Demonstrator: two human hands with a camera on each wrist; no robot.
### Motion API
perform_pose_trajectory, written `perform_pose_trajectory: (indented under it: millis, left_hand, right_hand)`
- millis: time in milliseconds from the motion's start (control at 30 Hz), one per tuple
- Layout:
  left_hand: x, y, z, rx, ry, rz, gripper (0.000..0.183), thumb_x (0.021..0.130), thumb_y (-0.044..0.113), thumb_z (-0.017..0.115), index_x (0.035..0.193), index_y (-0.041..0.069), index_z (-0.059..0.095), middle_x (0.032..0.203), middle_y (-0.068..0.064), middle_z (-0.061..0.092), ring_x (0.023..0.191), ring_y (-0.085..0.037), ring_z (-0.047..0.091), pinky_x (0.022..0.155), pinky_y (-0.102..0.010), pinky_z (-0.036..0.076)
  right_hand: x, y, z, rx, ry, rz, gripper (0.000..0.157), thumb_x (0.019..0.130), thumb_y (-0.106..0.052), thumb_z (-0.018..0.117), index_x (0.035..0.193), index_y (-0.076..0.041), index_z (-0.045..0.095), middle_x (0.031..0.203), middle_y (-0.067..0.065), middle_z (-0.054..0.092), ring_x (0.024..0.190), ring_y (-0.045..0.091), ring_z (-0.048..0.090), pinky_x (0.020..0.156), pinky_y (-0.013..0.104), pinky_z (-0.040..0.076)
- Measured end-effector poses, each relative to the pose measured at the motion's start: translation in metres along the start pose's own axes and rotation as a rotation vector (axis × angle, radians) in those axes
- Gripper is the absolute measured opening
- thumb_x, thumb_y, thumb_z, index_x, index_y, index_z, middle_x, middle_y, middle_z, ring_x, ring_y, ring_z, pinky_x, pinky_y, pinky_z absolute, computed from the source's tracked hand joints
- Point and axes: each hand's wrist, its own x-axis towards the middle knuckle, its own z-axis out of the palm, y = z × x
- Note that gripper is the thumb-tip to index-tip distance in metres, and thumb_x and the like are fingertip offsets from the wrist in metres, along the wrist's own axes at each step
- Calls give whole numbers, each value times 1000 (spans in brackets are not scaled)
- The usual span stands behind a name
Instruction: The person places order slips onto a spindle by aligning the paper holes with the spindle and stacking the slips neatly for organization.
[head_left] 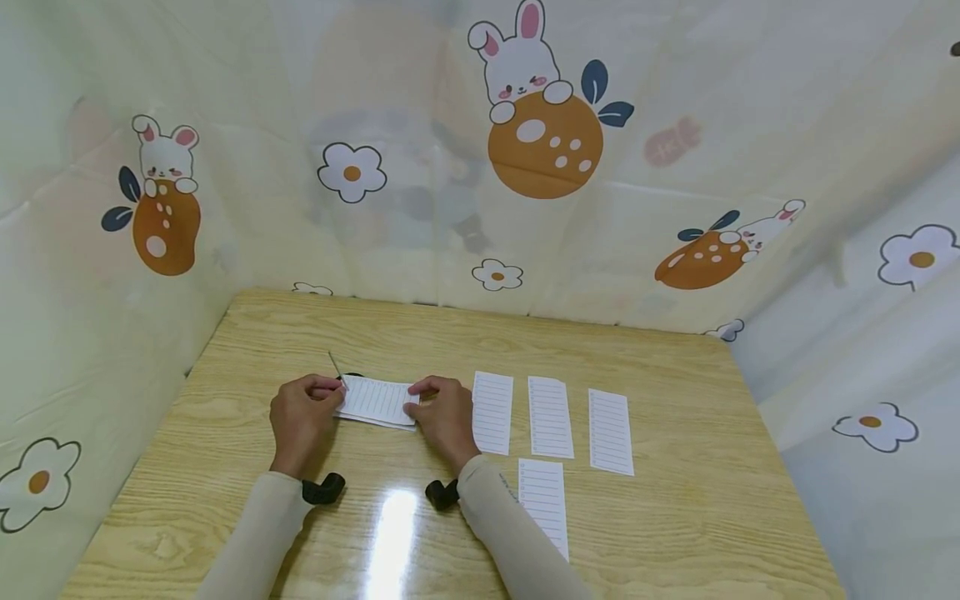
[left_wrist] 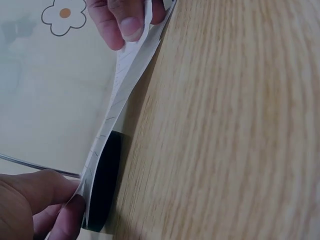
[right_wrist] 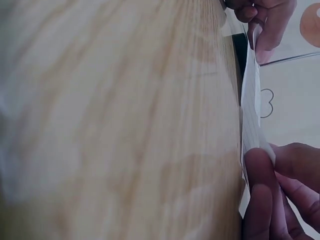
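Observation:
A lined paper slip (head_left: 381,400) is stretched lengthwise between both hands, low over the table. My left hand (head_left: 302,418) pinches its left end between thumb and fingers. At the right end, my right hand (head_left: 447,418) grips the slip with the thumb and fingers on opposite faces. More paper lies just beneath it, its edge showing along the near side. Under the left end sits a black base (left_wrist: 105,185), mostly hidden by the paper. A thin metal spike (head_left: 335,365) stands up beside the left fingertips, overlapping the paper's left end.
To the right lie several loose lined slips: a left one (head_left: 492,413), a middle one (head_left: 551,417), a right one (head_left: 611,432) and a nearer one (head_left: 543,504) beside the right forearm. The wooden table (head_left: 675,517) meets a patterned curtain (head_left: 420,233) at the back and sides.

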Motion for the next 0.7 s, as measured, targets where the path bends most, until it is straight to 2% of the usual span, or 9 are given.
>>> perform_pose_trajectory:
  millis: [233,400,700]
  left_hand:
    - [2,2,0,20,3,1,13,90,20,81,97,9,83,81,-9,78,74,-19,67,69,-32,41]
    - [2,0,1,30,17,17,12,90,19,82,95,8,82,80,-10,78,74,-20,66,69,-32,41]
    - [-3,-2,5,19,51,42,9,90,15,81,94,7,82,81,-11,77,72,-19,64,68,-30,40]
  right_hand:
    - [0,-1,-1,-77,3,-26,19,78,-15,94,93,-19,82,88,-6,76,86,9,68,84,31,55]
    - [0,-2,-2,-140,20,-62,21,76,-16,96,91,-17,82,87,-5,77,87,11,70,83,30,55]
    - [-2,-4,-5,-177,15,-67,23,75,-18,98,92,-17,82,89,-4,75,86,12,68,82,30,54]
